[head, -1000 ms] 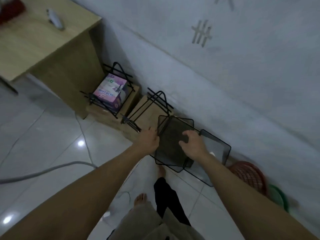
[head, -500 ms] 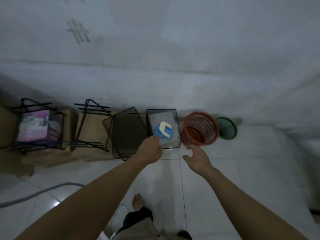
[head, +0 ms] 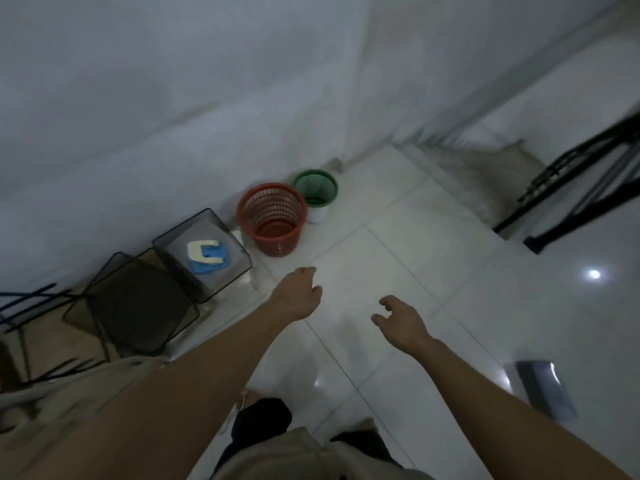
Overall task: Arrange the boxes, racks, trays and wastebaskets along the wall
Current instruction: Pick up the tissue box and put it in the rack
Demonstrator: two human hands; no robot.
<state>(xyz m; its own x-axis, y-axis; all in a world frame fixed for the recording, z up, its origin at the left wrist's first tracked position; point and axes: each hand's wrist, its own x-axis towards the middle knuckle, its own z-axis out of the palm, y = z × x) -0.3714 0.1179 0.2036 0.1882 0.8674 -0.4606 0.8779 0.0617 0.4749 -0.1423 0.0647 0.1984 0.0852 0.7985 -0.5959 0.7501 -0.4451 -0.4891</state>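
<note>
now the left hand (head: 298,299) has left the mesh tray (head: 204,252).

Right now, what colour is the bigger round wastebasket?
Red wastebasket, seen in the head view.

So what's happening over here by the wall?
A person is lining up containers along the wall. Two black mesh trays sit side by side, one holding a blue and cream item, then a red wastebasket and a green wastebasket. Right now neither hand holds anything: the left hand and right hand hover over the tiled floor, fingers loosely curled.
</note>
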